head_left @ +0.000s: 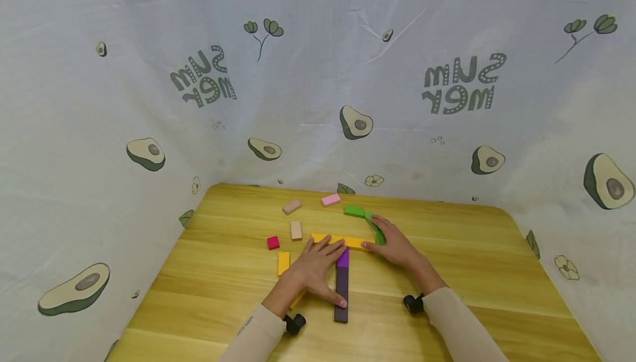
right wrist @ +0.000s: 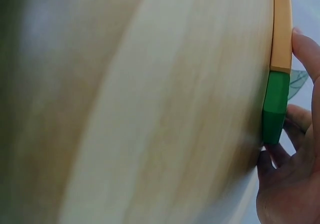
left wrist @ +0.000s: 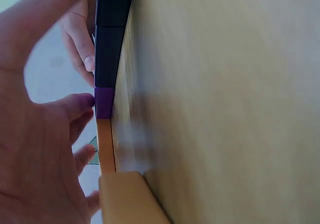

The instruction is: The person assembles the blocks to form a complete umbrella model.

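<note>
My left hand (head_left: 315,271) spreads over a line of dark blocks (head_left: 341,282), its thumb on the dark block nearest me. Its fingertips rest at the purple block (left wrist: 104,102) heading that line and on the row of orange blocks (head_left: 359,243) lying crosswise beyond it. At the row's right end, my right hand (head_left: 397,246) touches the orange with its thumb. Its other fingers extend along the green blocks (right wrist: 276,96), which curve away from the row toward a flat green block (head_left: 354,211) farther back. The right hand partly covers this curve.
Loose blocks lie left of and behind the rows: a red cube (head_left: 273,243), a yellow-orange block (head_left: 283,263), a beige block (head_left: 296,230), a tan block (head_left: 292,207) and a pink block (head_left: 330,200). Another orange block (head_left: 297,299) shows beneath my left wrist. A printed curtain (head_left: 318,75) surrounds the wooden table (head_left: 447,318).
</note>
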A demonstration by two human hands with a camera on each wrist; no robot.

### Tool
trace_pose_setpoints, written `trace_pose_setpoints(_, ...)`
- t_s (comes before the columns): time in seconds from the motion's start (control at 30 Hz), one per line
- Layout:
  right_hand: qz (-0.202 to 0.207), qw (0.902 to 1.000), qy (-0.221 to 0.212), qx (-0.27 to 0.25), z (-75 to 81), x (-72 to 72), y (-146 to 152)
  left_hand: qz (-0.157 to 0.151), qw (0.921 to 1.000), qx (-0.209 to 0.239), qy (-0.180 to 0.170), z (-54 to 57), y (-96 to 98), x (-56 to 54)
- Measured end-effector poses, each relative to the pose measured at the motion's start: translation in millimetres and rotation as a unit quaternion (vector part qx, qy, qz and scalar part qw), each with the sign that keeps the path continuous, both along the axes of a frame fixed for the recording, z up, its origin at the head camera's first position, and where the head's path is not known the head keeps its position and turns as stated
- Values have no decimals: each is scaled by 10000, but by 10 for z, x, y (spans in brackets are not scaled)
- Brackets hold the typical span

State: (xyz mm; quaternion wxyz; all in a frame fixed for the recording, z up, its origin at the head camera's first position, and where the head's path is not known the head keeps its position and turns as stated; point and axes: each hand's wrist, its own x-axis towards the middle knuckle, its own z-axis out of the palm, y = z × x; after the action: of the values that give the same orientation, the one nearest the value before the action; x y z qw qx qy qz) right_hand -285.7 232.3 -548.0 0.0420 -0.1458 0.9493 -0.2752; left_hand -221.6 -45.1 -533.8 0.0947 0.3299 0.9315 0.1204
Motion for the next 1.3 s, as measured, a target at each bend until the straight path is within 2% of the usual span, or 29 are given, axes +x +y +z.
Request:
trace_pose_setpoints(0.17,55,10000,55,18,-20,-23,6,-133,9992,299,214,62,-91,-25)
trace_pose_setpoints(0.33,66,10000,36,-21,-30,-21,17,-23,9962,732,472,143,-315,-161)
trace_pose_setpoints(0.47,64,9999,41,-75,-21,-1,23,293,9931,1007,520,164,-523,-301)
trace_pose_setpoints(0.53,76,9999,31,-95,-18,5,24,527,9916,1114,390,156,-618,-361)
trace_pose_setpoints(0.7,115,9999,-10,-78,-17,8,14,1137,9851,1286,66,77,-816,-480)
trace_pose_setpoints(0.8,92,9999,-37,-95,-15,12,6,1351,9813,1372,-10,25,-899,-533)
trace_pose_setpoints(1.0,57,9998,-39,-188,-3,32,14,1705,9738,1481,-260,-13,-961,-581)
trace_pose_setpoints(1.17,42,9998,-60,-211,1,35,4,1986,9678,1533,-225,-49,-964,-626)
trace_pose_setpoints(1.3,46,9998,-70,-165,-3,25,0,2023,9671,1532,-142,-72,-964,-670)
